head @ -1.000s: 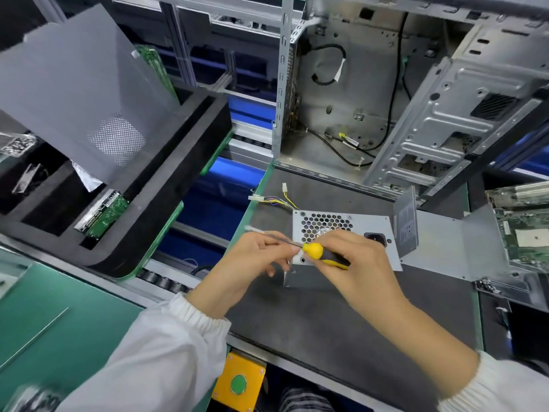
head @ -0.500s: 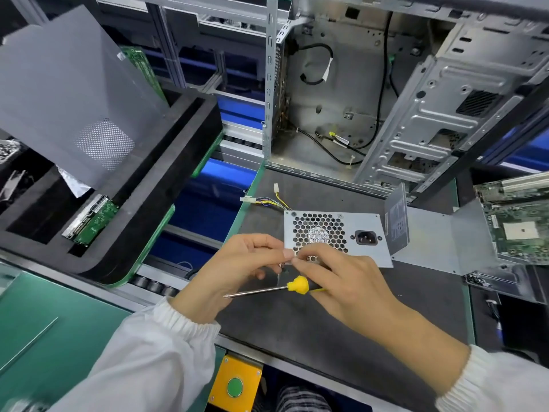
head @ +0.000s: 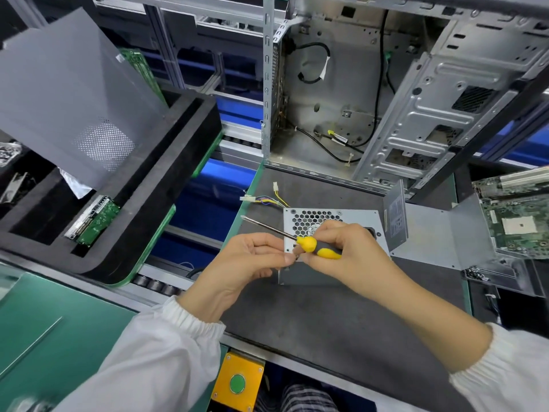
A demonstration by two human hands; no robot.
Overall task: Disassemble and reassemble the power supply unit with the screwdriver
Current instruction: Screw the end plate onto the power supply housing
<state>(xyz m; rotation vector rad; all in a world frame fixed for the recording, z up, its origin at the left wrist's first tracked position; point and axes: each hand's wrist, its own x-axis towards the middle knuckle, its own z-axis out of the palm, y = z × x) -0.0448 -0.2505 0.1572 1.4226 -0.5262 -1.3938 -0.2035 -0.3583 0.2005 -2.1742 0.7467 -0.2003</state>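
Honestly the tricky bit here is all in the fingertips. The right hand (head: 341, 257) has its fingers curled round the yellow-and-black handle of the screwdriver (head: 315, 246), but the shaft is pointing up and away to the left with the tip in free air, so the tool is parked in the palm, not driving anything. The left hand (head: 246, 263) is curled in too, thumb and forefinger closing toward the right hand's fingertips. There's a tiny dark speck right where they meet, looks like a screw to me, but it's too small to be sure.

All this happens right at the lower left corner of the power supply unit (head: 335, 217), which sits on the dark mat (head: 341, 316) with its honeycomb fan grille facing the camera and its loose wires trailing off behind to the left.

If that is a screw, I'd keep the pinch low over the mat so a drop doesn't roll off toward the conveyor gap, and get it properly held in one hand before swinging the driver round. Both wrists are bent inward, forearms coming in from the bottom corners, white sleeves bunched at the cuffs. The open PC case (head: 371, 99) stands just behind the mat
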